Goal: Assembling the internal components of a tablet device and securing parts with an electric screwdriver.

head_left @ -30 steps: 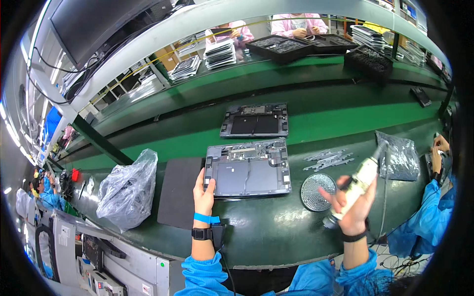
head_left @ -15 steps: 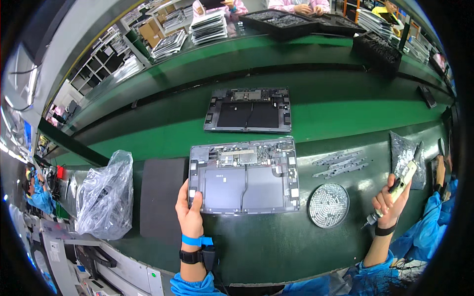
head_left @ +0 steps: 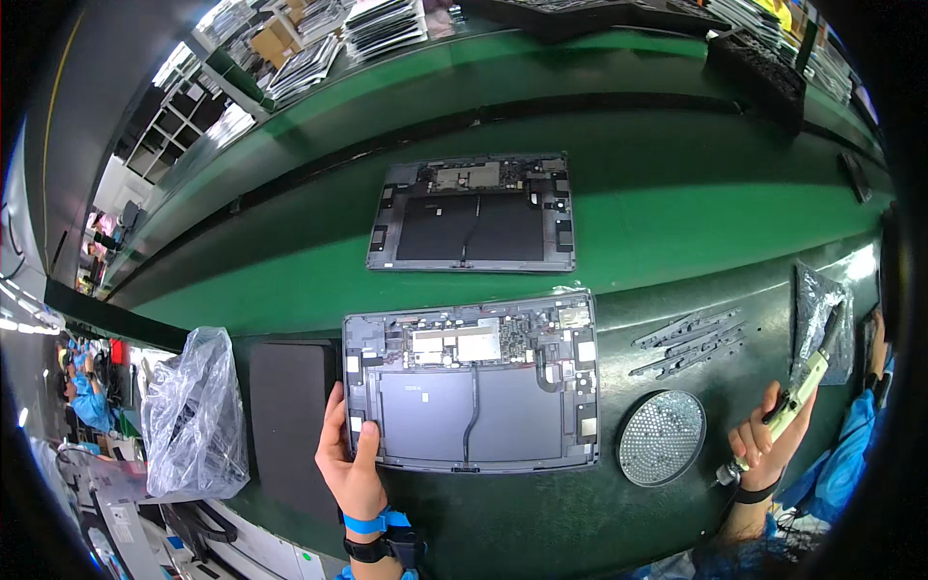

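The grey rectangular device point(head_left: 517, 411), beside a round silver-dotted dish point(head_left: 704, 427), is exposing circuitry; left hand point(head_left: 350, 476) is gripping its edge, right hand point(head_left: 769, 443) a cream cylindrical screwdriver point(head_left: 798, 392).

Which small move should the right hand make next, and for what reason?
Perhaps the right hand should bring the screwdriver over the round dish: its tip is just right of the dish, apart from the small silvery pieces in it, while the left hand holds the open device by its left edge.

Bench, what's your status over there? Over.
Left hand gripping opened computer by left edge. Right hand holding electric screwdriver. Circuit board exposed. Round tray between computer and right hand.
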The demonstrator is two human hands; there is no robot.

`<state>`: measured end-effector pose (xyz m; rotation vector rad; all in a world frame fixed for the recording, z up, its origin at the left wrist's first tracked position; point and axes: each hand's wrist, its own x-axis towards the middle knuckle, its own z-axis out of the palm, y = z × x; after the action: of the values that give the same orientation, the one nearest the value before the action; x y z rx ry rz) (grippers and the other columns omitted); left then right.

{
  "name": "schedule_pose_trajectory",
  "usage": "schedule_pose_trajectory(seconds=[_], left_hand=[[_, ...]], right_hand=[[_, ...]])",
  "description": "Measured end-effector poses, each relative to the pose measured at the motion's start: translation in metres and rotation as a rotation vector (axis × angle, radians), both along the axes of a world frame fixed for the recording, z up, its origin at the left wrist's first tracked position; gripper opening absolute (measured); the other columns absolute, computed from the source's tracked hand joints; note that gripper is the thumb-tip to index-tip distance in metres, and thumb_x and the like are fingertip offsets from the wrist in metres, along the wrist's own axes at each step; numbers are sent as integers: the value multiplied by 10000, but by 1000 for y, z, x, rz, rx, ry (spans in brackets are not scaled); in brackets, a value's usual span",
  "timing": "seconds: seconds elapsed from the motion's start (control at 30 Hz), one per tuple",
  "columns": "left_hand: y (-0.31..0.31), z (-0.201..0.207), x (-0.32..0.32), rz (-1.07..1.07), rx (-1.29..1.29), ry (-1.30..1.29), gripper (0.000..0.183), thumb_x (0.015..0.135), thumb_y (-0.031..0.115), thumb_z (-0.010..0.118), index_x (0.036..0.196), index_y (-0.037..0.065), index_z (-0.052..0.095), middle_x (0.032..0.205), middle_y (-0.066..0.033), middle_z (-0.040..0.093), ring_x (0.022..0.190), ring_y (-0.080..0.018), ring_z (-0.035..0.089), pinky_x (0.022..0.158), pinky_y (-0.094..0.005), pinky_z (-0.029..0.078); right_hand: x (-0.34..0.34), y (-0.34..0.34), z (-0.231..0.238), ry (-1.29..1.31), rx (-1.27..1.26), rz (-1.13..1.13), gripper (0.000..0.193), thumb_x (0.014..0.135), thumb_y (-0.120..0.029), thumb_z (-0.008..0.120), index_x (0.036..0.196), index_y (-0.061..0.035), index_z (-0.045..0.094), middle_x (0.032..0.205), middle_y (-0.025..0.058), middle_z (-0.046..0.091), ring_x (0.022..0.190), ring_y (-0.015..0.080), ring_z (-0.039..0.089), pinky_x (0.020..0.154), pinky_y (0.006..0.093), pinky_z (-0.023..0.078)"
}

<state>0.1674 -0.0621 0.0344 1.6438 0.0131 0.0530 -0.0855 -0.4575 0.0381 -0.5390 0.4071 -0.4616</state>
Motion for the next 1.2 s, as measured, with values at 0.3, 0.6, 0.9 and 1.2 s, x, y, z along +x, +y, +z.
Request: schedule_pose_trajectory(seconds=[0.3,0.6,0.9,1.2], left_hand=[[2,6,-3,-65,47,-44,350,890,-16,612,1232,-89,593,1507,-210,412,1269,-237,515,1066,-345,384],[-4,11,-13,-84,4,-66,405,892,-58,571,1294,-95,561,1527,-196,399,1354,-270,453,1102,-352,352],[-3,21,-52,-11,-392,-95,441,955,-38,529,1385,-81,441,1312,-156,572,1145,-227,588,998,-358,475],[159,114,-50,24,-591,28,400,1008,201,542,1347,-11,520,1292,-148,607,1136,-280,600,1018,-472,470]], right_hand=[[97,108,36,25,-55,211,1048,824,-871,60,841,28,596,402,69,355,336,262,440,1134,415,342],[101,130,39,28,-113,198,1101,796,-906,61,874,51,602,460,112,467,356,270,499,463,289,480],[87,141,33,-17,-172,216,1142,780,-912,24,886,67,602,458,104,471,366,264,506,558,270,524],[44,75,85,-361,-232,54,958,897,-796,50,870,18,556,423,77,432,341,241,483,1049,519,415]])
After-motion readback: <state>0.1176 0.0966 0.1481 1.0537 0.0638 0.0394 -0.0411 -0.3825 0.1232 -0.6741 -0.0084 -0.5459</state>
